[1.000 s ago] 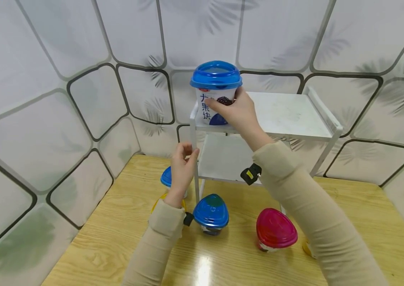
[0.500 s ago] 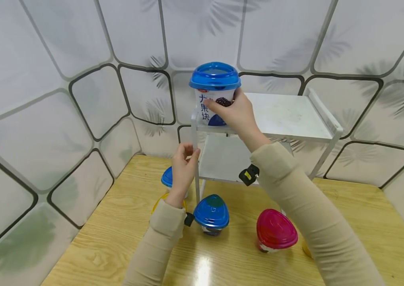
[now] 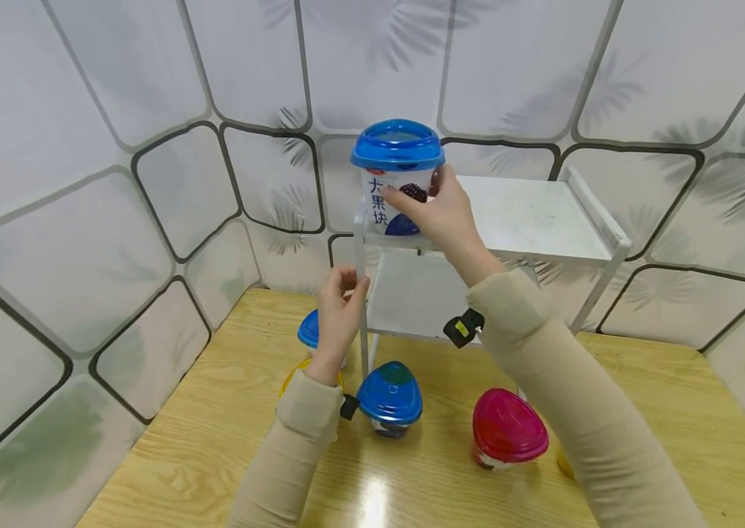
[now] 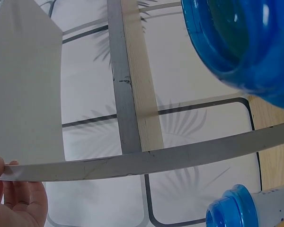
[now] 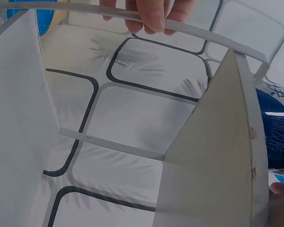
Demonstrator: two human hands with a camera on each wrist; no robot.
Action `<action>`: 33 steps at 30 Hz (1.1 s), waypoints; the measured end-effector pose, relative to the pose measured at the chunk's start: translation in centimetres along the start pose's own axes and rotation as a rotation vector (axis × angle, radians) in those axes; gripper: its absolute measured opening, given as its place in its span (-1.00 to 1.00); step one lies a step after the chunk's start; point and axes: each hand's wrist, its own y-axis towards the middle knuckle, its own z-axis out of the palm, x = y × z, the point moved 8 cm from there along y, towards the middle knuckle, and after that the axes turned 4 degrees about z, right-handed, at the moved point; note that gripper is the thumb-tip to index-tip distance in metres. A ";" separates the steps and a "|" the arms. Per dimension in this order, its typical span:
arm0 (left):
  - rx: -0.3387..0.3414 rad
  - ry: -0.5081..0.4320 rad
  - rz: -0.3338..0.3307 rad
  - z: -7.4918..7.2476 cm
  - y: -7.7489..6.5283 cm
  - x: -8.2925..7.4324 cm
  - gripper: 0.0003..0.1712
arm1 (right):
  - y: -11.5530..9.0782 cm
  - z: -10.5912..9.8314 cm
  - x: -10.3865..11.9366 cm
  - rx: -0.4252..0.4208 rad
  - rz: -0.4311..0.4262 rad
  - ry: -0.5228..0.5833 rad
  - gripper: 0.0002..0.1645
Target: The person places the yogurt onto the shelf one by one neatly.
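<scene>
In the head view my right hand point(image 3: 448, 213) holds a white yogurt cup point(image 3: 379, 202) with a blue lid and a blackberry picture. The cup stands upright at the left end of the white rack's top shelf point(image 3: 531, 213). Below, my left hand point(image 3: 339, 312) grips the rack's front left post point(image 3: 358, 253). Thumb and fingers lie on either side of this post point(image 4: 99, 168) in the left wrist view. The right wrist view shows the cup's dark blue side point(image 5: 277, 127) at the right edge and a bit of my right hand point(image 5: 280, 203) below it.
The rack's lower shelf point(image 3: 412, 293) hangs above the wooden table point(image 3: 214, 425). On the table stand a blue-lidded cup point(image 3: 390, 396), a pink-lidded cup point(image 3: 509, 427) and another blue-lidded cup point(image 3: 309, 329). A yellow lid point(image 3: 288, 375) and a yellow cup point(image 3: 564, 463) are mostly hidden behind the arms.
</scene>
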 end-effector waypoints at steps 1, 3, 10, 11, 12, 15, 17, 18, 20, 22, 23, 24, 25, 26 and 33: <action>0.000 -0.002 0.000 0.0 0.0 0.0 -0.87 | -0.1 -0.2 -0.1 0.000 0.006 0.000 -0.07; 0.000 -0.002 -0.001 0.0 0.0 -0.1 -0.87 | -0.5 -0.7 -0.4 -0.004 0.013 0.001 -0.04; -0.013 0.025 -0.017 -0.1 0.0 0.3 -0.87 | -1.5 -2.5 -1.0 -0.009 0.029 0.059 -0.02; -0.015 0.024 -0.018 -0.1 0.0 0.3 -0.87 | -1.7 -2.7 -1.0 -0.010 0.029 0.063 -0.03; -0.016 0.022 -0.017 -0.1 0.0 0.2 -0.87 | -1.8 -2.9 -1.1 -0.010 0.032 0.061 -0.03; -0.017 0.008 -0.014 -0.1 0.0 0.1 -0.87 | -2.3 -3.4 -1.3 -0.011 0.040 0.060 -0.04; -0.018 0.002 -0.011 -0.1 0.0 0.1 -0.87 | -2.7 -3.7 -1.3 -0.011 0.036 0.065 -0.04; -0.017 -0.002 -0.009 0.0 0.0 0.0 -0.87 | -3.0 -3.8 -1.3 -0.011 0.032 0.065 -0.04; -0.014 -0.008 -0.007 0.1 0.0 0.1 -0.87 | -3.6 -4.1 -1.3 -0.011 0.024 0.068 -0.05; -0.014 -0.012 -0.010 0.1 -0.1 0.1 -0.88 | -4.2 -4.4 -1.3 -0.006 0.010 0.074 -0.06; -0.014 -0.012 -0.011 0.1 -0.1 0.1 -0.88 | -4.5 -4.6 -1.3 -0.007 0.001 0.076 -0.06; -0.015 -0.013 -0.012 0.1 -0.1 0.1 -0.88 | -4.9 -4.8 -1.3 -0.008 -0.010 0.079 -0.07; -0.016 -0.013 -0.012 0.1 -0.1 0.1 -0.88 | -5.2 -4.9 -1.3 -0.007 -0.024 0.086 -0.08; -0.018 -0.014 -0.012 0.0 -0.1 0.0 -0.87 | -5.6 -5.1 -1.3 -0.005 -0.040 0.088 -0.09; -0.015 -0.034 -0.009 0.1 -0.1 0.1 -0.85 | -8.0 -5.8 -2.1 0.033 -0.126 0.123 -0.18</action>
